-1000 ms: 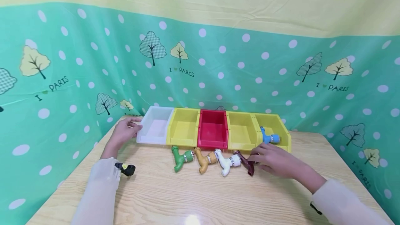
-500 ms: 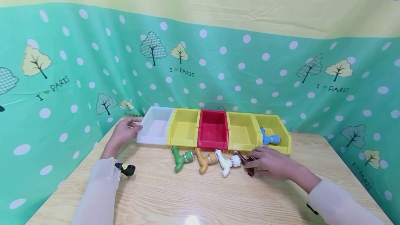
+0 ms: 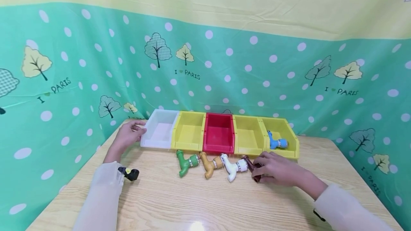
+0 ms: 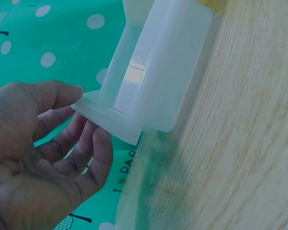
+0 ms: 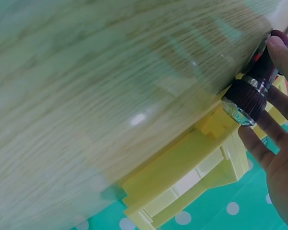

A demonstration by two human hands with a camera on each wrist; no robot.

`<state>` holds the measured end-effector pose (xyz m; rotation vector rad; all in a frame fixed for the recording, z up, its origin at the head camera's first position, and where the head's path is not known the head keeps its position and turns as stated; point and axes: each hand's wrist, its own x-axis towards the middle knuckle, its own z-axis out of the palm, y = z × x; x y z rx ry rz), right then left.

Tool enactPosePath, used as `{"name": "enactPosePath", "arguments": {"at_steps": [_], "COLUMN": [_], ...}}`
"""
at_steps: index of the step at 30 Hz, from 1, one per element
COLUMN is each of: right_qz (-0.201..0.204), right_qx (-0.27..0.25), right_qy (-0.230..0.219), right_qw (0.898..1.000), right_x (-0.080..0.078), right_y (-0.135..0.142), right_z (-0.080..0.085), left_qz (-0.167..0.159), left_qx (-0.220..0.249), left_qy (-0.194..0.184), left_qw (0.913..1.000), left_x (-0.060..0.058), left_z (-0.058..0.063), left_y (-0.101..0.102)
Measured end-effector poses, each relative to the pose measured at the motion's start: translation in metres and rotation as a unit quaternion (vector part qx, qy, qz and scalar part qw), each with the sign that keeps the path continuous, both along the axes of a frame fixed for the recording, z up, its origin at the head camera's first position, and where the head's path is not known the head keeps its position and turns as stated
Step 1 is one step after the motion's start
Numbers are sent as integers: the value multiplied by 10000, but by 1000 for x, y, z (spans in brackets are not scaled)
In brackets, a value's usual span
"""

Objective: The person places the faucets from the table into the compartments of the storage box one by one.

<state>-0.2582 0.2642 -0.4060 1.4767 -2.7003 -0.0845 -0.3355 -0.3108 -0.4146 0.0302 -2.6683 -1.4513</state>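
My left hand holds the outer rim of the white translucent bin at the row's left end. In the left wrist view the thumb lies on one side of the bin's lip, with curled fingers on the other. My right hand grips a dark maroon tap, partly hidden by the fingers. The right wrist view shows its ribbed knob beside the palm and the thumb on its body. To its left lie a white tap, an orange tap and a green tap.
Right of the white bin, the joined row continues with a yellow bin, a red bin, another yellow bin and an end yellow bin holding a blue tap. A patterned cloth hangs behind the wooden table.
My right hand has moved slightly left and down over the maroon tap and now grips it, the tap turning slightly. My left hand stays at the white bin.
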Motion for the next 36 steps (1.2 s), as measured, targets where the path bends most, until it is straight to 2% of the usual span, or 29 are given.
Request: {"name": "enactPosePath", "arguments": {"at_steps": [10,17,22,32,36], "right_qz": [-265,-517,-485,-161,-185], "right_qx": [-142,-106,-79,-268,-280], "right_qy": [-540,-686,-558,-115,-26], "right_qw": [9981,9962,9972,9994,9994], "right_x": [8,8,10,21,23], "right_y": [-1,1,2,3,2], "right_z": [1,0,-1,5,8], "left_qz": [-6,-26,-37,-46,-51], "left_qx": [45,46,56,28,-5], "left_qy": [7,4,21,14,-2], "left_qw": [10000,10000,10000,10000,10000], "left_x": [2,0,0,2,1], "left_z": [0,1,1,1,1], "left_y": [2,1,1,1,1]}}
